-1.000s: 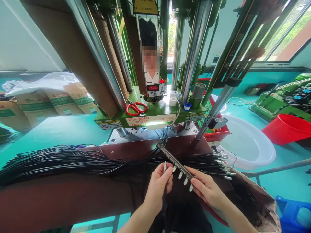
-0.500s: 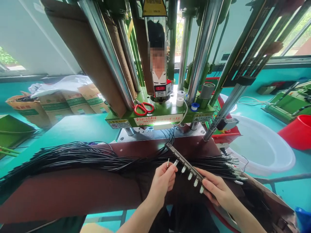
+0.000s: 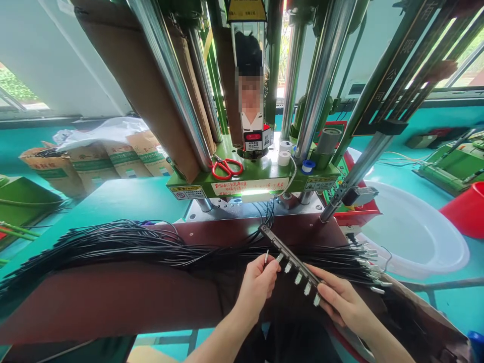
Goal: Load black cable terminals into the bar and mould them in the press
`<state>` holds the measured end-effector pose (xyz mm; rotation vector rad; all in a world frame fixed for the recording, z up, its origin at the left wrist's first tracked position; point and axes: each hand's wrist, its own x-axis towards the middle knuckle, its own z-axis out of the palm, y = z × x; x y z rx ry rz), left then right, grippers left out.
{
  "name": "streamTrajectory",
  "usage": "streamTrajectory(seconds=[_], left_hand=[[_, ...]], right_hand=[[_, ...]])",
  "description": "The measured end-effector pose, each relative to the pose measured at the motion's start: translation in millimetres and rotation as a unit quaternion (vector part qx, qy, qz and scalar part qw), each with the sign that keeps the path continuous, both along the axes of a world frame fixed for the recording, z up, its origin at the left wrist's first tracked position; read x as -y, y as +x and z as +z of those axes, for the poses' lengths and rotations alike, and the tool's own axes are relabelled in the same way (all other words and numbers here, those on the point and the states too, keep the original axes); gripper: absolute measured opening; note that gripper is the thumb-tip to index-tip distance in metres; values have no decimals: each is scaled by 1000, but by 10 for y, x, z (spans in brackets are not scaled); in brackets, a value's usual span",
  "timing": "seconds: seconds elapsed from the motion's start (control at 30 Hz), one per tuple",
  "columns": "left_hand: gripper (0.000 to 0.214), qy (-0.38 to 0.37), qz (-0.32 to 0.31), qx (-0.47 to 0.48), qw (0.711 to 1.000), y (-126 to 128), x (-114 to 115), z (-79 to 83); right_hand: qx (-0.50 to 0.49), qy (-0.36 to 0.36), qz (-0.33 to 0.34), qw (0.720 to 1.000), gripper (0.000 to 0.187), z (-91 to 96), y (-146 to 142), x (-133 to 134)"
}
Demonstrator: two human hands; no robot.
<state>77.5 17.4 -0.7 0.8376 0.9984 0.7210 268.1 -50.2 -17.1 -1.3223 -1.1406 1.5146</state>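
My right hand (image 3: 342, 297) grips the lower end of a long dark metal bar (image 3: 291, 256), held at a slant above the workbench. Several small silver connectors (image 3: 298, 278) stick out in a row along the bar's near edge. Close to the bar's upper half, my left hand (image 3: 259, 283) is closed in a pinch at the small silver connector (image 3: 280, 257) farthest up the row. A thin light metal pin (image 3: 266, 256) pokes up from between its thumb and fingers; its lower part is hidden. Behind both hands lies a bundle of black cables (image 3: 151, 247).
Beyond the cables stands a green press (image 3: 227, 187) with steel columns. Red-handled scissors (image 3: 227, 169) and white tape rolls (image 3: 283, 158) rest on its plate. Cable ends with silver plugs (image 3: 372, 272) lie at right. A white tub (image 3: 416, 262) stands on the floor.
The view has shifted slightly, so the scene sits a little further right. My left fingertips now cover more of the top connector beside the bar. My right hand keeps its hold.
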Motion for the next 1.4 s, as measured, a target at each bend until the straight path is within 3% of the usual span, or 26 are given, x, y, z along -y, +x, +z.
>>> streamTrajectory(seconds=[0.27, 0.43, 0.5, 0.67, 0.87, 1.2, 1.3, 1.4], left_hand=[[28, 64, -2, -55, 996, -1, -9, -9], [40, 157, -86, -96, 979, -149, -66, -48], [46, 177, -91, -96, 975, -201, -92, -28], [48, 80, -102, 32, 991, -211, -129, 1], [49, -32, -153, 187, 970, -202, -158, -70], [52, -37, -182, 118, 976, -276, -205, -57], [51, -12, -175, 99, 980, -220, -230, -30], [48, 33, -175, 42, 983, -200, -274, 42]], right_hand=[[56, 45, 51, 996, 53, -94, -5, -3], [38, 23, 50, 998, 53, -97, 1, 1], [24, 16, 40, 999, 55, -70, 2, 0], [6, 22, 38, 999, 53, -21, 9, -4], [44, 9, 55, 997, 58, 0, 20, -8], [56, 34, 137, 988, 54, -75, 27, -69], [58, 19, 96, 994, 58, -52, -19, -9], [41, -17, -16, 999, 55, -22, -34, 140]])
